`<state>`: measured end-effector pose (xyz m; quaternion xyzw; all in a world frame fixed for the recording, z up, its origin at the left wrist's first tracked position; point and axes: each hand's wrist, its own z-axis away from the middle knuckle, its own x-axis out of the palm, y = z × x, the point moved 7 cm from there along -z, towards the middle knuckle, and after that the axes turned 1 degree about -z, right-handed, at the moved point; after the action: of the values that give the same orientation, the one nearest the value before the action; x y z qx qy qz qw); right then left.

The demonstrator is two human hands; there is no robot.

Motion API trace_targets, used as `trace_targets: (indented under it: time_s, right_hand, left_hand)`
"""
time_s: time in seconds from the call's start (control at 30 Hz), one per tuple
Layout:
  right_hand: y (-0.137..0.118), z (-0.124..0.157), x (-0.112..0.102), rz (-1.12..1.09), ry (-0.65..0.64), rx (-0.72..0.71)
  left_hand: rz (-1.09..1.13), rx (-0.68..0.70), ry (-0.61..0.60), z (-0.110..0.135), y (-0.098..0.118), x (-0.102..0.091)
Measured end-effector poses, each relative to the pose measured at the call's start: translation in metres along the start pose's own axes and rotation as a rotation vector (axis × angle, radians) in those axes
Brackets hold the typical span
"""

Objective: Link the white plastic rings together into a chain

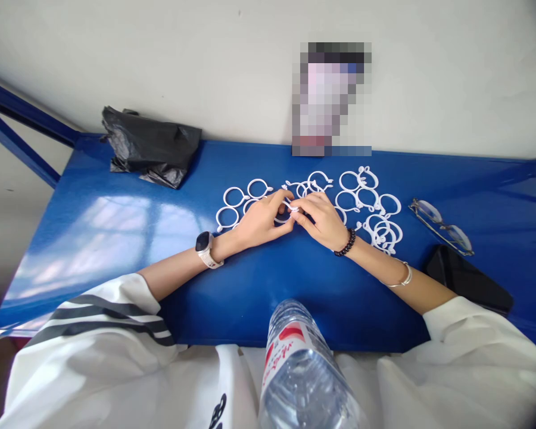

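Over the middle of the blue table, my left hand [264, 219] and my right hand [320, 218] meet with bent fingers. Between their fingertips is a white plastic curtain ring [290, 206], gripped from both sides; my fingers hide part of it. To the left of my left hand lie several similar white rings [227, 218], some with an open gap. More rings [367, 198] are spread beyond and to the right of my right hand, a few overlapping in a small heap [386, 233].
A crumpled black plastic bag [154, 146] lies at the table's [196, 286] back left. Eyeglasses [442, 226] and a dark phone [469, 279] are on the right. A water bottle [301, 357] stands close to my body. A blurred-out object [330, 98] leans against the wall.
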<state>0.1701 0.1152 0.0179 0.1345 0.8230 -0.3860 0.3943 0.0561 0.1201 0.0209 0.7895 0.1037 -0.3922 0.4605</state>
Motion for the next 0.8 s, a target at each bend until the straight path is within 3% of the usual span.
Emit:
trace_targets:
  time_s: [0.33,0.8]
  right_hand:
    - [-0.0005,0.0001,-0.0021,0.014,0.037,-0.029]
    - [-0.0006,-0.0001,0.0004,0.033,-0.004,-0.029]
  left_hand:
    - [-0.066,0.044,-0.013,0.0004,0.0012,0.0024]
    - [-0.146,0.097,-0.041,0.0007,0.0027,0.0062]
